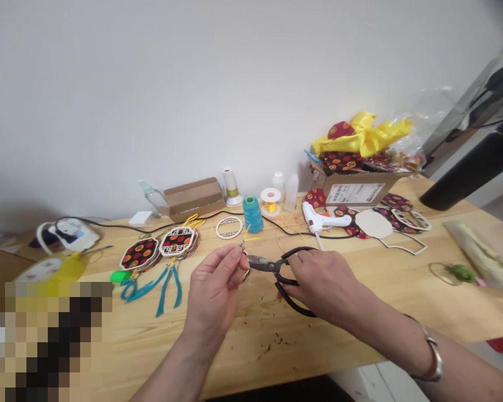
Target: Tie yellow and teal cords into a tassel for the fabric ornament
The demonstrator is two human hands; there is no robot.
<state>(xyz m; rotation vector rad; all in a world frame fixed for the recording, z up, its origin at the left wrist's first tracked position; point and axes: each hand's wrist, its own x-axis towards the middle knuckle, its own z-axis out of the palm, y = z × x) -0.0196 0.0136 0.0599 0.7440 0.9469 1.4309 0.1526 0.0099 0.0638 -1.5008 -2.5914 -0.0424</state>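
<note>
My left hand [218,279] is closed in a pinch above the middle of the table, with a thin yellow cord [247,230] rising from its fingertips. A bit of teal shows at the pinch, and a small dark piece lies partly hidden behind the fingers. My right hand [322,282] is wrapped around the black handles of a pair of scissors [272,266]. The scissor blades point left, their tips close to my left fingers; whether they touch the cord I cannot tell. Just behind stands a cone of teal thread [252,215].
Patterned ornaments [139,254] with teal ribbons lie left. A wooden ring [229,228], a yellow thread spool [270,202] and a white glue gun [322,219] sit farther back. A cardboard box [354,188] overflows with fabric at back right. A black cable crosses the table.
</note>
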